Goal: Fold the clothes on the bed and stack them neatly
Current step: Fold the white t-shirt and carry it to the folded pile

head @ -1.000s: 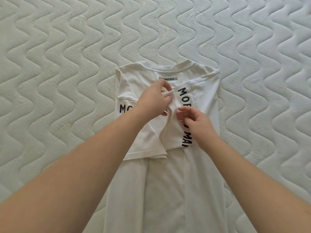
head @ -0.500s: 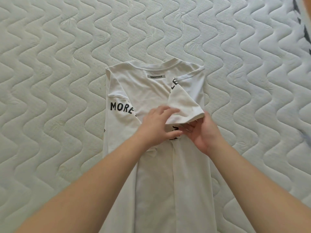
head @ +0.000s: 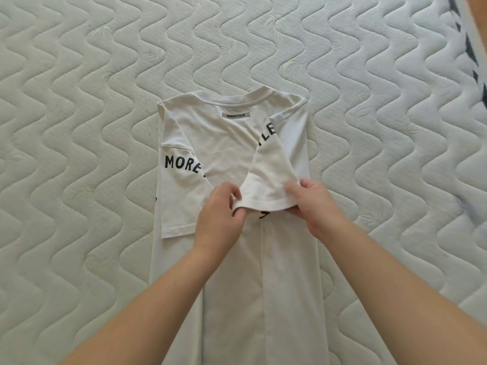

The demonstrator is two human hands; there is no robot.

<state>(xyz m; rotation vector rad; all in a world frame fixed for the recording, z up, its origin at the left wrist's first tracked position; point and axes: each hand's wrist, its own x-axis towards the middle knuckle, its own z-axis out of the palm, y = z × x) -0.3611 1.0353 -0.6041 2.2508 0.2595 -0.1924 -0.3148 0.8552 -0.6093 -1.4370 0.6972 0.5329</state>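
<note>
Laying the right sleeve flat on the folded T-shirt

The white T-shirt (head: pixel 226 143) lies face down mid-mattress (head: pixel 79 101), sides folded in; my left hand (head: pixel 217 216) pinches the raised right sleeve (head: pixel 268 180) hem at its left corner, my right hand (head: pixel 315 204) pinches its right corner. I'd keep the hem taut and lower it square inside the shirt's right edge, without creases.
</note>
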